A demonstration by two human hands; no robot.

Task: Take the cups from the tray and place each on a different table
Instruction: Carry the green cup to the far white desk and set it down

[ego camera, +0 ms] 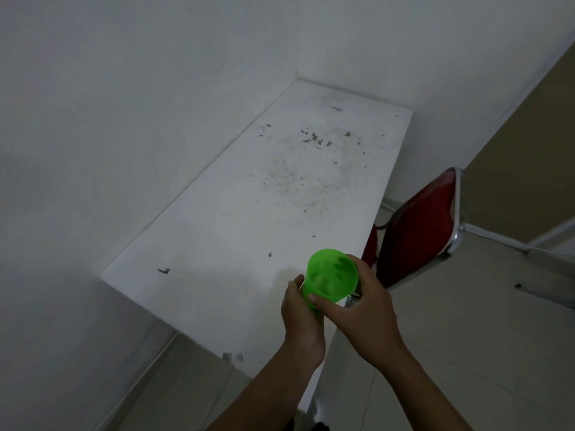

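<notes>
- Both hands wrap a green cup point(331, 276): left hand point(303, 318) underneath, right hand point(364, 312) around its side
- Cup held upright over the stained white tabletop point(249, 219), near its right edge
- Red chair point(420, 225) beside the tabletop

Bench point(249, 213) runs along the wall on its left, far end in the corner. Chair point(420, 231) right of it. Cup point(331, 276) over near right edge.
</notes>
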